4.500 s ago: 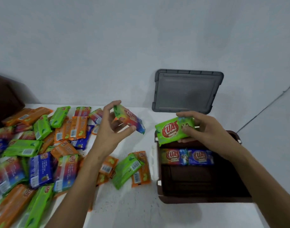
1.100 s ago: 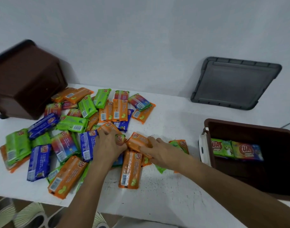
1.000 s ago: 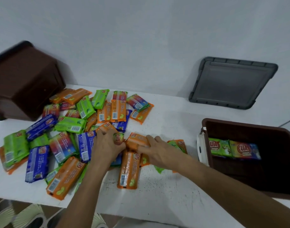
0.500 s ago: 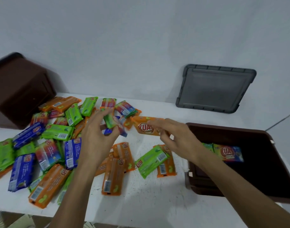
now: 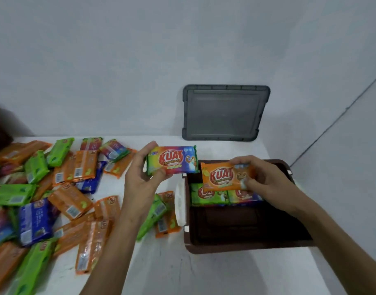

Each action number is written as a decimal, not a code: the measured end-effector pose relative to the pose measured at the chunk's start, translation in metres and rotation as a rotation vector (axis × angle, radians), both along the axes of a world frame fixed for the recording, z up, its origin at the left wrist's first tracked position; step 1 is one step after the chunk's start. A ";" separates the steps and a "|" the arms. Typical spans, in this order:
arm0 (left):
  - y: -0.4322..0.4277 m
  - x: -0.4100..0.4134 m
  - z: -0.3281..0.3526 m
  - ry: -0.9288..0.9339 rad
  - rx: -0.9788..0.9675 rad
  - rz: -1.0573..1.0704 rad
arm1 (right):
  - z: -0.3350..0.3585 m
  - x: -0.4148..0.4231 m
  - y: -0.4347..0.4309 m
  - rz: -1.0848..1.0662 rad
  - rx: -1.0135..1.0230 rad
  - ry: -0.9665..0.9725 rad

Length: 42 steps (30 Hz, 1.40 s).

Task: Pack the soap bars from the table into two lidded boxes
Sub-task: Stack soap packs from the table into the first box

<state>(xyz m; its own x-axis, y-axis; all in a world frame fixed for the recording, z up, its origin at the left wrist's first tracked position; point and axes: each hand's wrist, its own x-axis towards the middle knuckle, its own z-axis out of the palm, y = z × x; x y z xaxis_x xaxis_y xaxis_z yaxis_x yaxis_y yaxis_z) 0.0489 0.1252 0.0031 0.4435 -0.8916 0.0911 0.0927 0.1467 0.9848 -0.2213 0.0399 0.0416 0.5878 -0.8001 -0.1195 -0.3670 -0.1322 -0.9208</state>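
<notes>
**Soap bars (image 5: 76, 167): one in each hand, next to the brown box (image 5: 246, 248)**

Head camera: The left hand (image 5: 140, 179) holds a rainbow bar (image 5: 172, 160) up in the air, just left of the brown box. Its thumb is on the top edge and its fingers are curled under the bottom edge. The right hand (image 5: 266, 179) pinches an orange bar (image 5: 223, 176) by its right end, over the back part of the box. The two hands are apart, and each one is closed on its own bar.

Inside the box, a green bar (image 5: 206, 194) and a blue-and-red bar (image 5: 244, 195) stand side by side at the back. The rest of the box looks dark and bare. Lots more bars lie in a messy pile on the table (image 5: 225, 273), left of the box. The grey lid (image 5: 224, 112) leans on the wall behind the box.

The bars look small, light and hard, like little bricks. The wrappers look shiny, so they may be slippery. I think it is best to hold a bar by its long edges, thumb on one and fingers on the other. The thin wrapper ends look floppy and could slip.
</notes>
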 end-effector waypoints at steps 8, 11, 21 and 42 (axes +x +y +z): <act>-0.011 -0.038 -0.025 -0.027 0.087 -0.033 | -0.066 0.003 -0.030 0.010 0.308 0.024; -0.009 -0.039 -0.026 -0.010 0.111 -0.026 | -0.087 0.015 -0.036 0.061 0.267 0.111; -0.011 -0.040 -0.023 -0.079 0.141 -0.016 | -0.094 0.018 -0.036 0.249 -0.133 0.511; -0.020 -0.054 -0.028 -0.886 0.138 -0.108 | -0.026 -0.047 -0.021 -0.242 0.189 -0.134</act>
<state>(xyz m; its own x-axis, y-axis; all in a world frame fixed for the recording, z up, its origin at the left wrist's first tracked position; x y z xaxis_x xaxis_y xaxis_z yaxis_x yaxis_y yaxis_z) -0.0050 0.1056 -0.0251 0.1747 -0.9529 0.2481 -0.7019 0.0561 0.7101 -0.2685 0.0192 0.0155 0.4036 -0.8897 -0.2135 -0.2413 0.1216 -0.9628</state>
